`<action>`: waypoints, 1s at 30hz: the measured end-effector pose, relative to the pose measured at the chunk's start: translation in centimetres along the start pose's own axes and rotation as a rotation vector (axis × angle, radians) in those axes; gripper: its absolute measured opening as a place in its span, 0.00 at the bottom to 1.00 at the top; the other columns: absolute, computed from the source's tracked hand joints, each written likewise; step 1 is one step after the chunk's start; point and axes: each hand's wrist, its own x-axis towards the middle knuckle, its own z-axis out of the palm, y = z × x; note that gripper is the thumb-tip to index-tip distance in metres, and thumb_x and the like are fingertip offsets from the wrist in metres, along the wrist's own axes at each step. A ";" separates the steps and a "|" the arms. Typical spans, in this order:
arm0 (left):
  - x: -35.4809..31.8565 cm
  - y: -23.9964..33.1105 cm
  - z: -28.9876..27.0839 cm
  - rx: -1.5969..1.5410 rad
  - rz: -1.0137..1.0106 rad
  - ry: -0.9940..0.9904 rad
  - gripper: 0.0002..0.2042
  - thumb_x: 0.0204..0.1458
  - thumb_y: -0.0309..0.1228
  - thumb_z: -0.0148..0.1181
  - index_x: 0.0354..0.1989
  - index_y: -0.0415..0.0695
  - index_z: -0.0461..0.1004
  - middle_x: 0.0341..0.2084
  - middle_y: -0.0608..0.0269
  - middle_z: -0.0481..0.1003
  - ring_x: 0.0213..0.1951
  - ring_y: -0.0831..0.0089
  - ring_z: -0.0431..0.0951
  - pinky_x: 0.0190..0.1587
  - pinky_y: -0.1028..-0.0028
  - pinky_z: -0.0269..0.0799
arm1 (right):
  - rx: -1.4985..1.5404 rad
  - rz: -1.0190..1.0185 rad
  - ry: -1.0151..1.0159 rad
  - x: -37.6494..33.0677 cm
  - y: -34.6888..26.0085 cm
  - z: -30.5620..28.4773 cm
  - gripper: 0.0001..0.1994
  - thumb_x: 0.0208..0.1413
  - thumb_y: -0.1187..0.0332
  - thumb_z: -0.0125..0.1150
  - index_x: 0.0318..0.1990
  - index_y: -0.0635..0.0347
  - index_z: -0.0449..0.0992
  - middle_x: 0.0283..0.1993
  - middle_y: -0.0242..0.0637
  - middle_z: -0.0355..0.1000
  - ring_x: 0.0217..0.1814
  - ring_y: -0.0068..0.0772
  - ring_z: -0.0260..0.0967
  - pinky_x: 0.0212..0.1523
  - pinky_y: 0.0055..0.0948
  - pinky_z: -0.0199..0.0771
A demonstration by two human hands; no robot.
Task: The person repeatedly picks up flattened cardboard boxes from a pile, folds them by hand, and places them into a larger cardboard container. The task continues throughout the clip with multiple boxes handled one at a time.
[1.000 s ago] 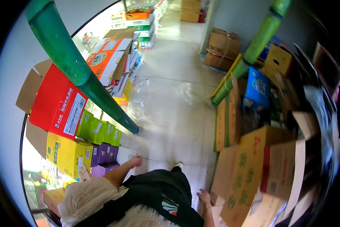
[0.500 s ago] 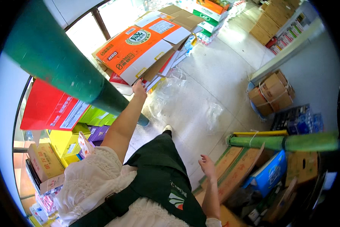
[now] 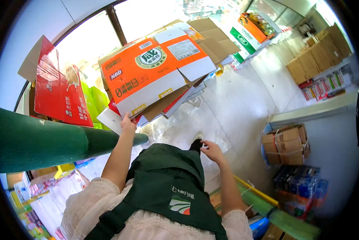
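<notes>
A pile of flattened cardboard boxes lies ahead of me, topped by an orange and white carton [image 3: 129, 76]. My left hand [image 3: 128, 123] is closed on the near left corner of the pile, by a white flap [image 3: 110, 121]. Its fingertips are partly hidden there, so how many layers they hold cannot be told. Brown cardboard [image 3: 163, 107] and red and white sheets stick out under the top carton. My right hand [image 3: 213, 151] hangs in front of my apron with nothing in it, its fingers loosely bent and apart, level with my shoe.
A green pole [image 3: 59, 140] crosses at left, with a red carton [image 3: 59, 90] behind it. At right are a tied brown box [image 3: 285, 145], blue-wrapped packs [image 3: 297, 180] and a green tube [image 3: 263, 212]. Crumpled clear plastic [image 3: 163, 130] lies on the tiled floor [image 3: 243, 108].
The view has turned and come nearer the cardboard pile, which looms larger. My left hand stays at its near corner. My right hand has moved forward and inward, its fingers more bent.
</notes>
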 end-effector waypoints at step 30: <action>-25.5 -6.1 29.3 1.219 1.548 -0.748 0.47 0.26 0.51 0.70 0.60 0.55 0.57 0.61 0.40 0.42 0.62 0.42 0.41 0.60 0.49 0.36 | -0.190 -0.604 -0.443 37.3 -6.1 -6.4 0.27 0.56 0.51 0.41 0.61 0.54 0.54 0.63 0.41 0.51 0.65 0.42 0.46 0.62 0.48 0.45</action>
